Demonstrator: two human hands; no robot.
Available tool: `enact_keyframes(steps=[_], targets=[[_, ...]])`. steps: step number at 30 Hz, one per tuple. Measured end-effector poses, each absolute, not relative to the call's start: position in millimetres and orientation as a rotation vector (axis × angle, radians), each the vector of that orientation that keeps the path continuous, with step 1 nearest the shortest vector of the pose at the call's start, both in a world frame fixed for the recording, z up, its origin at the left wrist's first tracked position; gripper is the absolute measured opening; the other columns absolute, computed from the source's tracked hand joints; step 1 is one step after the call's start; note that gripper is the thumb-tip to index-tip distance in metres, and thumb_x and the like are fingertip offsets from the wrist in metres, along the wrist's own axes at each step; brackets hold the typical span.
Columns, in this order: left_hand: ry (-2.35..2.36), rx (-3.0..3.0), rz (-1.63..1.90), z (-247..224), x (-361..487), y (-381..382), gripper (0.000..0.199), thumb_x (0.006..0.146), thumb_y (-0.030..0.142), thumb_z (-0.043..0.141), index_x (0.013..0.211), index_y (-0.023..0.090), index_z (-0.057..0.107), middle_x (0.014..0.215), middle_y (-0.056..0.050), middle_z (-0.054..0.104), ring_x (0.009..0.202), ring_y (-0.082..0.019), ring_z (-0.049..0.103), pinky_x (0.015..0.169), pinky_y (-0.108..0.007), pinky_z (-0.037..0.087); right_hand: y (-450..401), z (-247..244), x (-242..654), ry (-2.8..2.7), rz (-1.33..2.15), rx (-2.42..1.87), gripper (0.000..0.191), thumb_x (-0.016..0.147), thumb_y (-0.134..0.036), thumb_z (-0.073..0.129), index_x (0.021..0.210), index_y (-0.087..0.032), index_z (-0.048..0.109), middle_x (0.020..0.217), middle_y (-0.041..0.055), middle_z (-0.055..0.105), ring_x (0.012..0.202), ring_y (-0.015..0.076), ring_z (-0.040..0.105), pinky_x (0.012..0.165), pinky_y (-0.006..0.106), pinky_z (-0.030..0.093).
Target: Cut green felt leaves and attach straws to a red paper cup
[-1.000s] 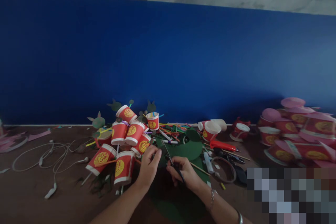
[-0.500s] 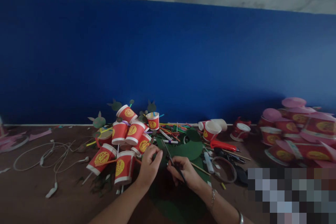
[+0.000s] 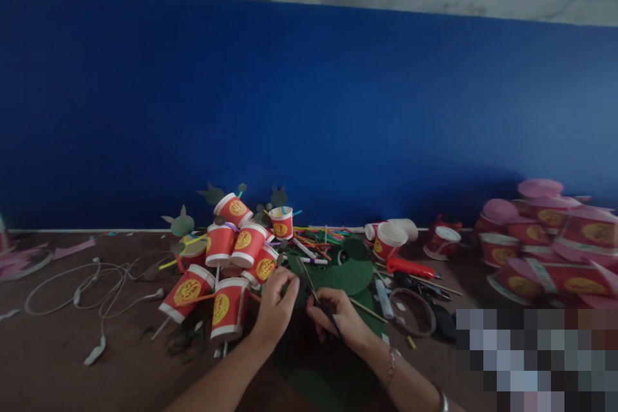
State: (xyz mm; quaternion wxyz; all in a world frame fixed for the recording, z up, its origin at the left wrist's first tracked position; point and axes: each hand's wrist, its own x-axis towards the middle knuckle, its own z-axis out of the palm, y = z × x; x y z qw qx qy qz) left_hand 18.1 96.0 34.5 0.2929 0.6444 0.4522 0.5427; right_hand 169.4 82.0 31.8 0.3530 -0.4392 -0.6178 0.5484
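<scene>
My right hand [image 3: 338, 315] is closed around the dark handles of a pair of scissors [image 3: 309, 283], whose slim blades point up and away to the left. Thumb and fingers of my left hand [image 3: 276, 306] are pinched together just left of the blades; whatever they hold is too dark to make out. Dark green paper [image 3: 350, 273] lies under and beyond both hands. Beside my left hand, red paper cups [image 3: 229, 309] with yellow emblems and white rims lie piled up, some with sticks or straws attached.
Colourful thin sticks [image 3: 318, 241] lie behind the hands. To the right are a glue stick [image 3: 383, 299], a red-handled tool [image 3: 410, 267], a tape ring [image 3: 415, 312] and pink-topped cups [image 3: 541, 225]. White earphones [image 3: 96, 347] lie left. A blue wall panel [image 3: 309, 109] backs the table.
Hardly anything differs. Both hands stay in place, with only a very slight shift of my right-hand fingers on the scissors.
</scene>
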Motion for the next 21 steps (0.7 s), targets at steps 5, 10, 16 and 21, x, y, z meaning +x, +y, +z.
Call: enact_keyframes(steps=[5,10,16,21], targets=[[1.212,1.736,1.445,35.3,17.8,95.3,0.020,0.082,0.026,0.045,0.063,0.020,0.048,0.067,-0.001,0.049,0.068,-0.016,0.048,0.065,-0.028,0.040,82.0,31.7,170.4,-1.614,1.407,-1.142,0.032,0.069,-0.047,0.060,0.068,-0.016,0.052,0.041,-0.0069,0.048,0.031,0.0058,0.042,0.032,0.016,0.032],[1.235,1.695,1.468,35.0,17.8,96.6,0.021,0.082,0.028,0.046,0.063,0.020,0.049,0.068,-0.001,0.050,0.069,-0.017,0.049,0.065,-0.028,0.041,83.4,30.8,171.5,-1.605,1.408,-1.154,0.033,0.068,-0.047,0.062,0.067,-0.016,0.051,0.040,-0.0077,0.047,0.030,0.0058,0.041,0.032,0.016,0.033],[1.244,1.659,1.483,32.4,18.2,96.5,0.021,0.083,0.029,0.044,0.065,0.019,0.049,0.068,-0.001,0.050,0.068,-0.016,0.049,0.064,-0.028,0.040,82.8,30.8,170.0,-1.600,1.429,-1.141,0.033,0.069,-0.047,0.061,0.064,-0.016,0.050,0.041,-0.0078,0.046,0.030,0.0049,0.041,0.031,0.015,0.031],[1.249,1.667,1.473,33.0,17.8,96.8,0.022,0.083,0.030,0.043,0.063,0.020,0.047,0.066,0.000,0.048,0.066,-0.016,0.048,0.062,-0.027,0.039,82.7,29.7,170.2,-1.588,1.452,-1.153,0.034,0.068,-0.049,0.061,0.066,-0.016,0.051,0.041,-0.0078,0.047,0.031,0.0056,0.042,0.031,0.016,0.033]])
